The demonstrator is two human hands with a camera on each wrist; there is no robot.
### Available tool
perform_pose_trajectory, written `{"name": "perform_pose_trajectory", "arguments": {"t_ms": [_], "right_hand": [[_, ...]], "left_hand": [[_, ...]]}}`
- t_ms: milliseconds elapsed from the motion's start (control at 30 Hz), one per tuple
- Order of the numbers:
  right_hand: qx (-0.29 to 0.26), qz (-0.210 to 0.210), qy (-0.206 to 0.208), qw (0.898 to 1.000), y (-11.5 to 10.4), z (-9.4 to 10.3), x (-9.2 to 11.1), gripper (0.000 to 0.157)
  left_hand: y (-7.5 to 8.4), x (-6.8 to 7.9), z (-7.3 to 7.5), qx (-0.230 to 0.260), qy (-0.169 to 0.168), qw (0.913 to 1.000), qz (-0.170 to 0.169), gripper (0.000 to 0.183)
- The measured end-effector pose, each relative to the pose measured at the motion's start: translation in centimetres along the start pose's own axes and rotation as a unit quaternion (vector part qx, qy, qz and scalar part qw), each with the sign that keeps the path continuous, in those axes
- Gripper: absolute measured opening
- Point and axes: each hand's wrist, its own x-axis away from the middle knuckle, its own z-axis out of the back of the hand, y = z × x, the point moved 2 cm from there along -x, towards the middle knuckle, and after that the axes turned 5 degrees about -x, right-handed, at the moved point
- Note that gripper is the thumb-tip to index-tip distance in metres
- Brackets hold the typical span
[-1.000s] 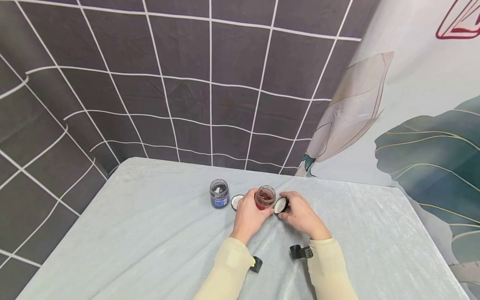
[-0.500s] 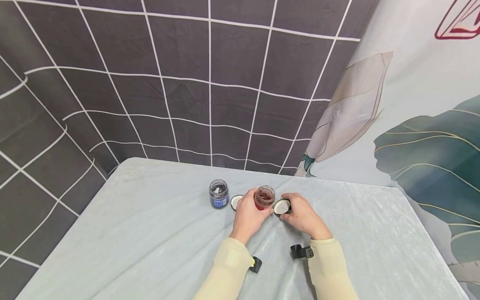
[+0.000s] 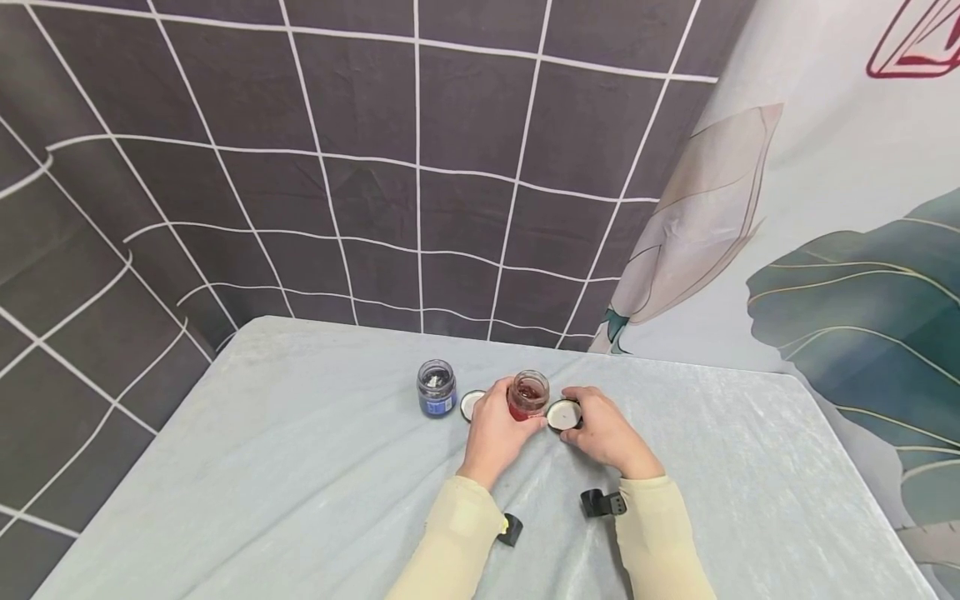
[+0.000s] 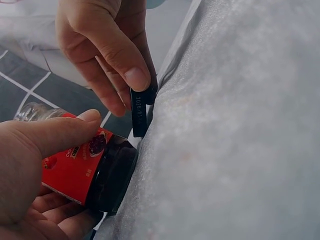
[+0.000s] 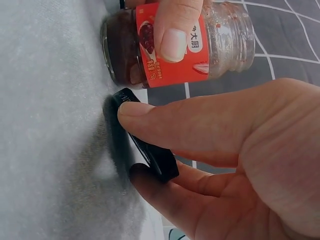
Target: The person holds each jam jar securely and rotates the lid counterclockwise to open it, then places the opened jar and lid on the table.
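Note:
My left hand (image 3: 497,432) grips an uncapped glass jar (image 3: 528,396) by its side. The jar stands upright with a dark red paste low inside; its red label (image 5: 175,70) shows in the right wrist view. Just right of it, my right hand (image 3: 606,430) pinches a black lid (image 3: 564,414) between thumb and fingers, white inside facing up. In the right wrist view this lid (image 5: 159,159) is close over the cloth, beside the jar's base. A second lid (image 3: 471,404), also white inside up, lies left of the red-labelled jar, partly hidden by my left hand.
An open jar with a blue label (image 3: 437,389) stands on the table at left, beyond the second lid. Pale cloth (image 3: 285,467) with folds covers the table. A dark gridded curtain (image 3: 360,200) rises behind, and a leaf-patterned one (image 3: 847,317) hangs at right.
The lid in my right hand has tipped from steeply tilted to nearly flat, white inside upward. My left hand and its jar have stayed in place.

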Motion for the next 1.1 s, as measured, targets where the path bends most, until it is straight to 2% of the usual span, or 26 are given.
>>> {"name": "perform_pose_trajectory", "arguments": {"t_ms": [667,1100], "right_hand": [[-0.001,-0.001,0.0,1.0,0.46,-0.42,-0.07,0.056],[0.004,0.026,0.004,1.0,0.64,-0.44,-0.16,0.055]], "left_hand": [[0.09,0.01,0.31,0.001,-0.017,0.9998,0.007,0.069],[0.05,-0.05,0.31,0.001,-0.02,0.9998,0.007,0.07]]}}
